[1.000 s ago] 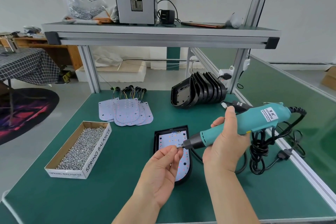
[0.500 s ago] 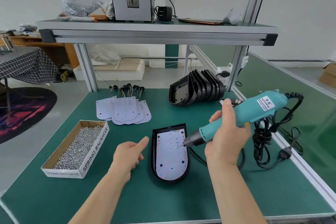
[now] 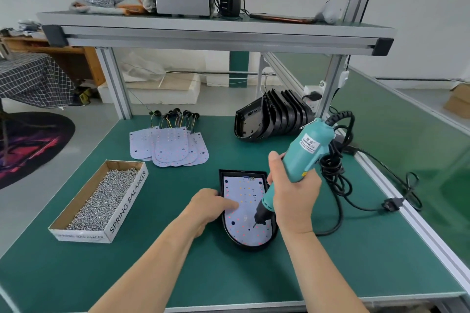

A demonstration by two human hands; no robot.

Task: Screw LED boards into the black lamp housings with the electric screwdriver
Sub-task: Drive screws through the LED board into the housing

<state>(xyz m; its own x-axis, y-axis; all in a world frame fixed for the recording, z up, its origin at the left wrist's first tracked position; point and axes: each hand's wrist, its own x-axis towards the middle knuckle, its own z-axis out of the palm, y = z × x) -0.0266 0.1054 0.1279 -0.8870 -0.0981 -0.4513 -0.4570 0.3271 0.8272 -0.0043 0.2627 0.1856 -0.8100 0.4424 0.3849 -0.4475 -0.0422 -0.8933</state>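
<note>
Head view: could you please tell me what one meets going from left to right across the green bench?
Screw box → spare LED boards → housing with board → screwdriver → plug. The housing stack overlaps these, so it is left out.

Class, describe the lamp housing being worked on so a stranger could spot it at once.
On the green bench, look front and centre: one black housing lies flat. Unlike the empty housings stacked on edge behind, it holds a white LED board.
</note>
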